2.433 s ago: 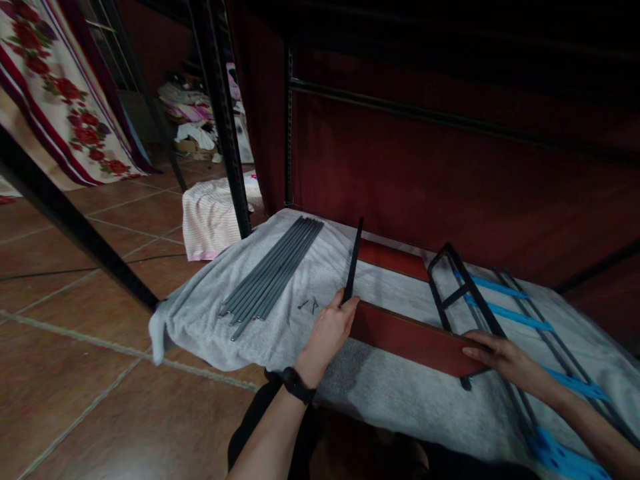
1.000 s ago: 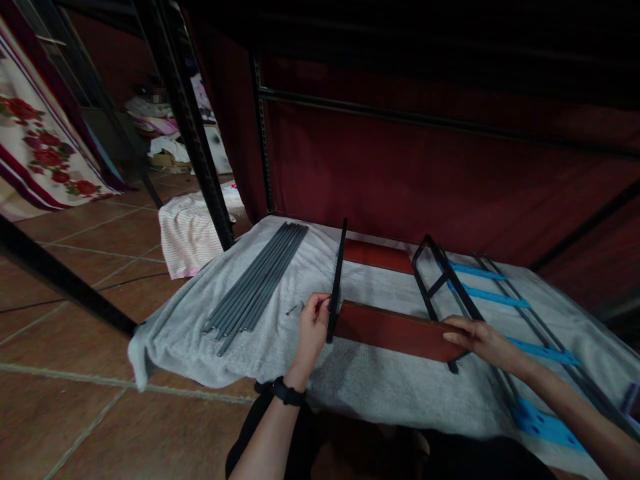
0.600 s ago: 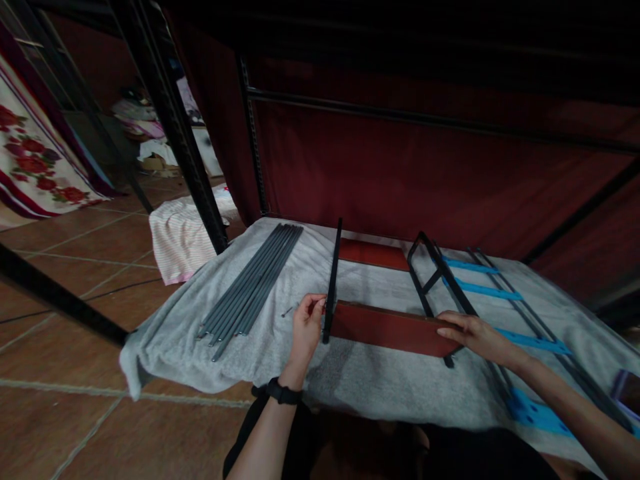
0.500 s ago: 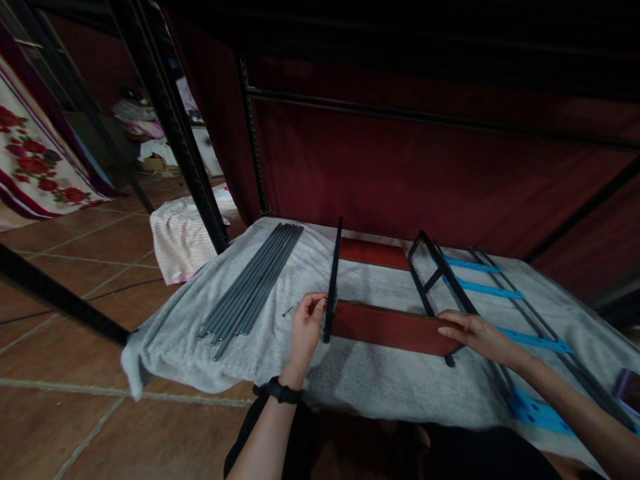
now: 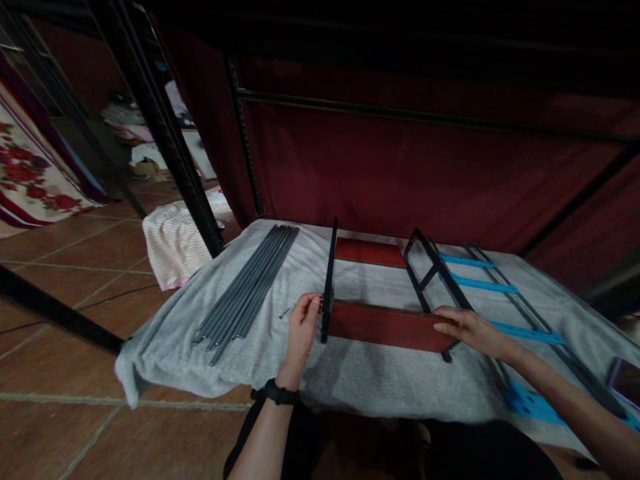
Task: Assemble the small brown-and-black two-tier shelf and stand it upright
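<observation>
Left hand (image 5: 301, 325) pinches small fastener against black upright (image 5: 327, 280); right hand (image 5: 467, 329) flat, open, steadying red board (image 5: 387, 326). Grey rods (image 5: 247, 283) at ten o'clock untouched.

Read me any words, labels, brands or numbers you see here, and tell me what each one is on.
No text can be read anywhere.
Red board, held by the left hand and right hand: no marking shows.
Black bar and grey rods: plain.
Blue strips: no print visible.
Floral cloth: pattern only, no words.
Phone: dark, nothing legible.
</observation>
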Demonstrator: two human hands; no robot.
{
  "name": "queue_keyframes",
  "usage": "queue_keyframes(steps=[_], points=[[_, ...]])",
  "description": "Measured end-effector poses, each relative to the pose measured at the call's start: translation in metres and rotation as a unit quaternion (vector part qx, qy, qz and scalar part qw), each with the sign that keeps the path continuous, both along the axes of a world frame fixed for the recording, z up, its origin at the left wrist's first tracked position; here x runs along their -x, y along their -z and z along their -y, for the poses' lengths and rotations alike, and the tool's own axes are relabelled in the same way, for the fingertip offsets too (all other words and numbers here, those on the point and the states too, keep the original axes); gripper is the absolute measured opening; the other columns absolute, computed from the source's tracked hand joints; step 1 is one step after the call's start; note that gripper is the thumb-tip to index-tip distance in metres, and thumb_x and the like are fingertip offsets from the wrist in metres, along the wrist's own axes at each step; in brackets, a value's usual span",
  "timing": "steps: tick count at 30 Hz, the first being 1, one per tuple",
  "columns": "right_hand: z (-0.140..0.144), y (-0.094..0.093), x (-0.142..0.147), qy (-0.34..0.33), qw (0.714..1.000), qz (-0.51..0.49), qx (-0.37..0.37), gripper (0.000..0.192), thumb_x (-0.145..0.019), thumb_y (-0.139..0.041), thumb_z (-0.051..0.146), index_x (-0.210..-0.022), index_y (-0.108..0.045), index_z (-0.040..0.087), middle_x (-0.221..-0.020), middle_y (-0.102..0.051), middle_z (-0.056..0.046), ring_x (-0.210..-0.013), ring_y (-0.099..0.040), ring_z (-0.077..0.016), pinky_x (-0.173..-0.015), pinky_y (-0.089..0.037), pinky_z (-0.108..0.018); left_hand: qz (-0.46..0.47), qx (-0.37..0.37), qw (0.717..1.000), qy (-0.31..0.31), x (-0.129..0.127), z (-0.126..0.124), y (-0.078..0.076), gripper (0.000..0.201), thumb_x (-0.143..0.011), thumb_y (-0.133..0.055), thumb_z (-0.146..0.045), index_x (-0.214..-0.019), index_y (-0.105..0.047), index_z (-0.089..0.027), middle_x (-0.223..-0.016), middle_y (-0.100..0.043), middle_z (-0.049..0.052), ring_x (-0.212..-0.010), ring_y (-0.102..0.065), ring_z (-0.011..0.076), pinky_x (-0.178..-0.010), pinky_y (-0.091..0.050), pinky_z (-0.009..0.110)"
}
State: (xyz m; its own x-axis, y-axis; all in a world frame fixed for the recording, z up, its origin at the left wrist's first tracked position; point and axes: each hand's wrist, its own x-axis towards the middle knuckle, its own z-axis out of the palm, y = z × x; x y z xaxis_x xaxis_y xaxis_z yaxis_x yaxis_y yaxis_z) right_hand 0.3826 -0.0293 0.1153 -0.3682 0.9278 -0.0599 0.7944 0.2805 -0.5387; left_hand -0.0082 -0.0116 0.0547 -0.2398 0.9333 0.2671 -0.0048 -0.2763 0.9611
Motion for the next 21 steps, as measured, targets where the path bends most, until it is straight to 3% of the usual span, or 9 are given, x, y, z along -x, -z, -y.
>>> queue_keyframes(steps=[5, 12, 18, 21], points=[[-0.0011, 0.0017, -0.0024, -0.009, 1.0, 0.01, 0.008, 0.046, -0.09, -0.049, 0.066, -0.099, -0.068, 0.025, -0.09, -0.07, -0.002, -0.082, -0.065, -0.0215, -0.075, -0.052, -0.031, 0.019, 0.038, 0.999, -0.025, -0.0017, -0.0024, 0.002, 0.033, -0.085, -0.062, -0.047, -0.069, -0.056, -0.019, -0.06, -0.05, -0.003, -0.059, -0.047, 0.0119, -0.059, -0.039, 0.023], [-0.0013, 0.001, -0.0014, -0.001, 1.0, 0.009, 0.003, 0.046, -0.088, -0.05, 0.067, -0.096, -0.07, 0.026, -0.086, -0.07, -0.002, -0.08, -0.065, -0.0216, -0.072, -0.052, -0.031, 0.016, 0.005, 1.0, 0.012, -0.0001, -0.0004, 0.0027, 0.026, -0.088, -0.061, -0.042, -0.093, -0.066, -0.018, -0.081, -0.065, 0.002, -0.076, -0.059, 0.0154, -0.073, -0.047, 0.026], [-0.0002, 0.0003, -0.0001, 0.009, 1.0, -0.003, 0.002, 0.045, -0.086, -0.053, 0.067, -0.096, -0.071, 0.027, -0.085, -0.071, -0.002, -0.079, -0.065, -0.0224, -0.073, -0.054, -0.033, 0.021, 0.018, 1.0, -0.005, -0.0027, -0.0023, 0.0039, 0.025, -0.087, -0.061, -0.041, -0.075, -0.058, -0.019, -0.066, -0.054, -0.003, -0.064, -0.05, 0.0125, -0.063, -0.041, 0.023], [-0.0001, 0.0001, -0.0002, 0.012, 1.0, -0.005, 0.0, 0.045, -0.086, -0.053, 0.066, -0.099, -0.07, 0.027, -0.087, -0.072, -0.002, -0.08, -0.066, -0.0226, -0.076, -0.054, -0.034, 0.018, 0.005, 1.0, 0.013, -0.0011, 0.0001, 0.0019, 0.018, -0.087, -0.061, -0.036, -0.083, -0.063, -0.018, -0.074, -0.06, -0.001, -0.071, -0.055, 0.0137, -0.069, -0.044, 0.024]])
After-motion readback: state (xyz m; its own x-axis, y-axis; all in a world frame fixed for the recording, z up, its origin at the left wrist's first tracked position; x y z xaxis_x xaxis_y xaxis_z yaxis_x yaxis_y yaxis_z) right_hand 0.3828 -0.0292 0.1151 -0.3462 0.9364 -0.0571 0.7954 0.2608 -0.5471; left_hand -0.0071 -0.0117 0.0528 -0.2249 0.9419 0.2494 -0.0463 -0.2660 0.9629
